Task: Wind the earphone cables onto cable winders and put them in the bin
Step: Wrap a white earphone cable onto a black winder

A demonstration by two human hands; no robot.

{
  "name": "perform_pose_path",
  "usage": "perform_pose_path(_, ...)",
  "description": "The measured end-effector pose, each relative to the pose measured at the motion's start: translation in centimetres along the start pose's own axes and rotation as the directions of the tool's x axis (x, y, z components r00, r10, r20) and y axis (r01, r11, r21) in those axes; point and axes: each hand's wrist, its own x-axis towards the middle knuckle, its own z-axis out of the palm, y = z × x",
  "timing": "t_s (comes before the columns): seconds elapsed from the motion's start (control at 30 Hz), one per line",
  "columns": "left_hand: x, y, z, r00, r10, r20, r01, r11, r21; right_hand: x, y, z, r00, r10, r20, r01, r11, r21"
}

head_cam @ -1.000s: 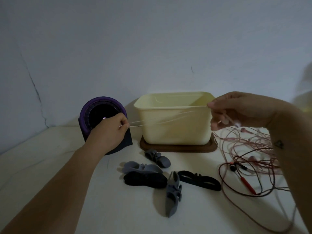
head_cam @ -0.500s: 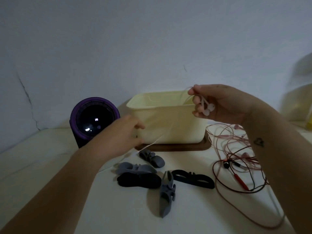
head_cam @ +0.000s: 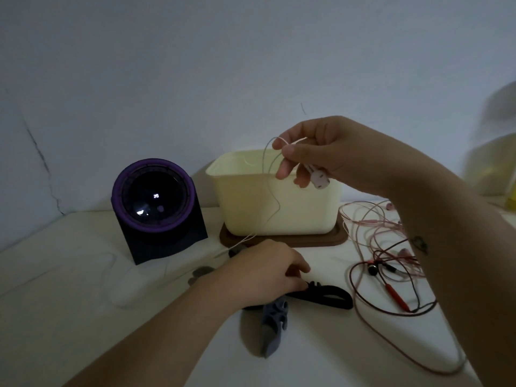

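My right hand point(head_cam: 321, 152) is pinching the pale pink earbuds point(head_cam: 319, 178) above the cream plastic bin point(head_cam: 251, 196); my left hand point(head_cam: 262, 275) is closing on the black looped cable winder point(head_cam: 326, 296), lying lengthwise rightward from its fingertips.

We have just one camera, worn on the head. It looks forward and down at the white desk point(head_cam: 69, 275) from close up. Both arms reach in from the bottom edge. The cream bin point(head_cam: 279, 208) sits near the middle, and the wall point(head_cam: 195, 65) behind fills the whole top half.
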Motion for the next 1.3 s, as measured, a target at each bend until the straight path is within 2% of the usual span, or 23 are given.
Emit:
perform_pose_path(0.2, 0.2, 0.2, 0.4, 0.999, 0.04, 0.02, -0.04, 0.999, 0.034, 0.0, 0.0, 0.5, 0.998, 0.047, -0.05, -0.046, 0.999, 0.025)
perform_pose_path(0.27, 0.1, 0.3, 0.2, 1.0, 0.023, -0.013, -0.023, 1.0, -0.006, 0.1, 0.1, 0.5, 0.997, 0.049, -0.067, -0.046, 0.998, 0.048)
perform_pose_path(0.37, -0.4, 0.2, -1.5, 0.99, -0.051, -0.13, 0.03, 0.987, -0.156, 0.3, 0.2, 0.6, 0.997, 0.009, -0.08, 0.0, 0.994, 0.109)
perform_pose_path(0.43, -1.0, 0.0, -3.2, 0.98, -0.085, -0.18, 0.014, 0.931, -0.364, 0.5, 0.2, 0.7, 0.997, -0.019, -0.078, 0.034, 0.981, 0.193)
perform_pose_path(0.5, -1.8, -0.3, -4.8, 0.98, -0.123, -0.158, 0.009, 0.817, -0.576, 0.6, 0.2, 0.9, 0.996, -0.039, -0.075, 0.061, 0.951, 0.304)
perform_pose_path(0.6, -3.0, -0.8, -6.2, 0.985, -0.158, -0.065, 0.036, 0.565, -0.824, 0.8, 0.2, 1.0, 0.995, -0.046, -0.09, 0.081, 0.899, 0.431)
perform_pose_path(0.73, -3.4, -1.4, -7.2, 0.973, -0.222, -0.07, -0.018, 0.228, -0.973, 0.7, 0.0, 1.1, 0.994, -0.038, -0.102, 0.084, 0.864, 0.496)
perform_pose_path(0.83, -3.3, -1.3, -7.5, 0.979, -0.187, -0.083, -0.07, 0.075, -0.995, 0.5, -0.1, 1.5, 0.997, -0.038, -0.069, 0.063, 0.907, 0.416)
perform_pose_path(0.9, -3.3, -1.2, -7.5, 0.983, -0.147, -0.112, -0.1, 0.086, -0.991, 0.4, -0.3, 1.9, 0.998, -0.051, -0.042, 0.062, 0.948, 0.312)
perform_pose_path(1.0, -3.4, -1.1, -7.6, 0.976, -0.138, -0.169, -0.132, 0.244, -0.961, 0.2, -0.9, 2.5, 0.993, -0.115, -0.026, 0.117, 0.985, 0.125)
perform_pose_path(1.07, -3.5, -0.9, -7.6, 0.97, -0.15, -0.191, -0.144, 0.278, -0.95, 0.1, -1.3, 2.7, 0.988, -0.156, -0.01, 0.156, 0.987, 0.047)
perform_pose_path(1.13, -3.5, -0.8, -7.7, 0.961, -0.167, -0.218, -0.161, 0.303, -0.939, -0.1, -1.5, 2.9, 0.984, -0.178, 0.015, 0.178, 0.984, 0.012)
perform_pose_path(1.3, -4.1, -1.0, -8.0, 0.955, -0.109, -0.276, -0.202, 0.443, -0.874, 0.0, -1.3, 2.8, 0.979, -0.205, 0.016, 0.205, 0.978, -0.032)
